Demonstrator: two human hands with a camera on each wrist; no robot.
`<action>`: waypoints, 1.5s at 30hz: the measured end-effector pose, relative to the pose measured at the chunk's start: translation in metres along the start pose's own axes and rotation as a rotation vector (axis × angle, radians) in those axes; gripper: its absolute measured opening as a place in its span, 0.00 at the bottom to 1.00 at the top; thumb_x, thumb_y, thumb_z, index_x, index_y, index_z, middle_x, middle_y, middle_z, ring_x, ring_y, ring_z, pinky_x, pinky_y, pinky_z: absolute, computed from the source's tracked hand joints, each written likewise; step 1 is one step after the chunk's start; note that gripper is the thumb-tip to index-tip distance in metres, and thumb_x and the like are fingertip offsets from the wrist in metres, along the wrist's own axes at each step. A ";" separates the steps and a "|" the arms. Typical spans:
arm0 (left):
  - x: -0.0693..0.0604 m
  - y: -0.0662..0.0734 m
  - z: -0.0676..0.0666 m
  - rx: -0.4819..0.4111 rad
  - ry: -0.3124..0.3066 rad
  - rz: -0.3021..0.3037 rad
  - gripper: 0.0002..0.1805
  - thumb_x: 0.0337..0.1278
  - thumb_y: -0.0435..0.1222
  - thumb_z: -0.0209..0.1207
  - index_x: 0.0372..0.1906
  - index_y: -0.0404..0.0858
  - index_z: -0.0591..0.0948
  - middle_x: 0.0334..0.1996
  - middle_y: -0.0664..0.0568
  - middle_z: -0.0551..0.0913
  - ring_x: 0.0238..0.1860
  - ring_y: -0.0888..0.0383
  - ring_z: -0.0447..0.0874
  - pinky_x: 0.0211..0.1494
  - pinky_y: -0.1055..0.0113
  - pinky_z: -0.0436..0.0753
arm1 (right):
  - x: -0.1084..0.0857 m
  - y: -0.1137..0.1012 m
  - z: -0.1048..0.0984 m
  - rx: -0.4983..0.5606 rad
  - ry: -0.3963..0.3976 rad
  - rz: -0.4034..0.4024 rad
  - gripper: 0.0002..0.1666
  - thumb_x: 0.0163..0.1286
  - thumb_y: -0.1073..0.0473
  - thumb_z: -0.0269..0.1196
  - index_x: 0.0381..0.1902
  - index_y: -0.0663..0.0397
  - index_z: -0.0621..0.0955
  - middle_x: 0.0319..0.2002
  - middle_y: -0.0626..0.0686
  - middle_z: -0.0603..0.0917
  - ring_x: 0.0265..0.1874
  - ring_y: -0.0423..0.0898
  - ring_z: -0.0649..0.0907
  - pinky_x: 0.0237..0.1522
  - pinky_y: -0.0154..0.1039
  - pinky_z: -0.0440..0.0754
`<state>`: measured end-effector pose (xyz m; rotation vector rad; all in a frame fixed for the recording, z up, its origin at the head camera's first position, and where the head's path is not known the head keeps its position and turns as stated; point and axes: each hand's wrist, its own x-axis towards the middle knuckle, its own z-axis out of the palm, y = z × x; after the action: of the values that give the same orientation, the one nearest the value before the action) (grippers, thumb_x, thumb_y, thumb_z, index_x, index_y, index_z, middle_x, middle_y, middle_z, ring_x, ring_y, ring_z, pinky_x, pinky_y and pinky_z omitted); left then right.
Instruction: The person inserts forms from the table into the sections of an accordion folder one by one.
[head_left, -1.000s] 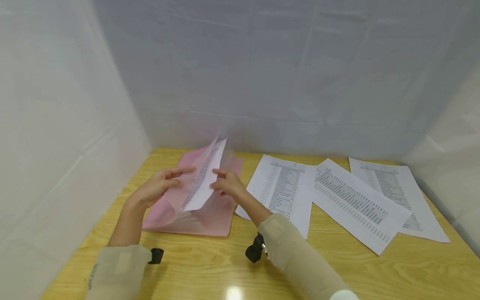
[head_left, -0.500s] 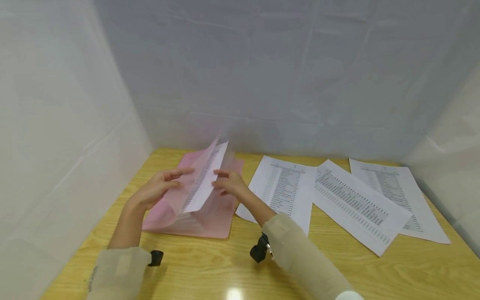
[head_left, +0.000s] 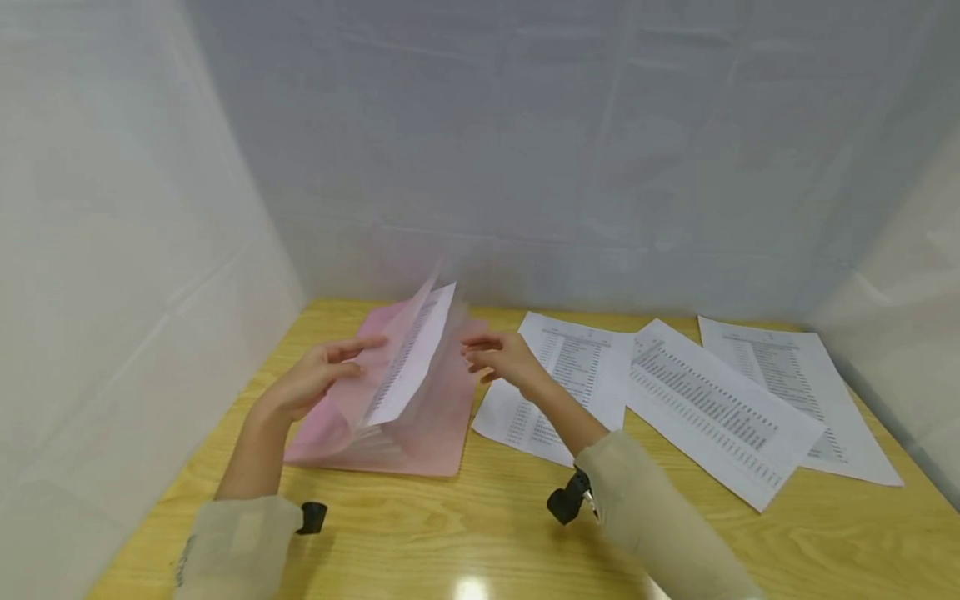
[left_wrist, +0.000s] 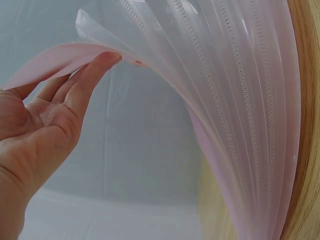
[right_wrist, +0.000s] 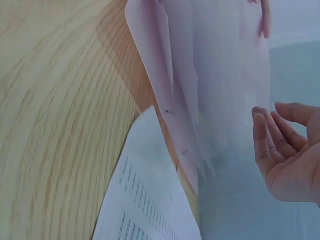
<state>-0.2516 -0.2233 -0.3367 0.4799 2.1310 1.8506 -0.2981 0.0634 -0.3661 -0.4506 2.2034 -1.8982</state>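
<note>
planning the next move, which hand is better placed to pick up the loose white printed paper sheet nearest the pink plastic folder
Likely the right hand: it holds nothing and hovers near that white sheet. The left hand, farther away, holds the pink cover of the folder.

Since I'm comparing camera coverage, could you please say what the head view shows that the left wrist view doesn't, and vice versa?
Of the two, only the head view shows the right grip and three loose printed sheets. Only the left wrist view shows rows of small holes along the clear sleeves. Both show the table and the left grip holding the pink folder.
</note>
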 end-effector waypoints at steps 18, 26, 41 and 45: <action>0.002 0.002 0.002 0.012 -0.001 0.012 0.28 0.58 0.24 0.48 0.65 0.27 0.62 0.62 0.37 0.60 0.31 0.62 0.74 0.32 0.71 0.77 | -0.061 0.012 -0.094 -0.080 0.127 -0.016 0.21 0.66 0.64 0.57 0.55 0.66 0.74 0.47 0.63 0.79 0.36 0.48 0.82 0.34 0.41 0.80; 0.001 0.002 0.002 0.012 0.000 0.013 0.28 0.57 0.25 0.49 0.65 0.28 0.62 0.63 0.36 0.59 0.35 0.61 0.74 0.33 0.70 0.77 | -0.091 0.028 -0.128 -0.113 0.215 0.051 0.23 0.68 0.60 0.56 0.58 0.65 0.71 0.54 0.64 0.74 0.41 0.50 0.80 0.38 0.41 0.80; -0.001 0.004 0.002 0.007 0.005 0.005 0.28 0.59 0.25 0.49 0.65 0.27 0.61 0.62 0.37 0.60 0.33 0.62 0.74 0.33 0.71 0.77 | -0.123 0.064 -0.152 -0.114 0.333 0.146 0.24 0.67 0.62 0.56 0.58 0.70 0.70 0.57 0.65 0.71 0.40 0.40 0.80 0.44 0.45 0.77; -0.001 0.003 0.002 0.015 0.003 0.004 0.28 0.59 0.25 0.49 0.65 0.27 0.61 0.63 0.37 0.58 0.35 0.62 0.74 0.34 0.71 0.77 | -0.126 0.075 -0.154 -0.059 0.389 0.166 0.24 0.65 0.66 0.57 0.57 0.74 0.70 0.54 0.66 0.73 0.35 0.36 0.80 0.39 0.40 0.79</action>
<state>-0.2492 -0.2215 -0.3337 0.4861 2.1485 1.8402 -0.2409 0.2600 -0.4222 0.1046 2.4438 -1.9665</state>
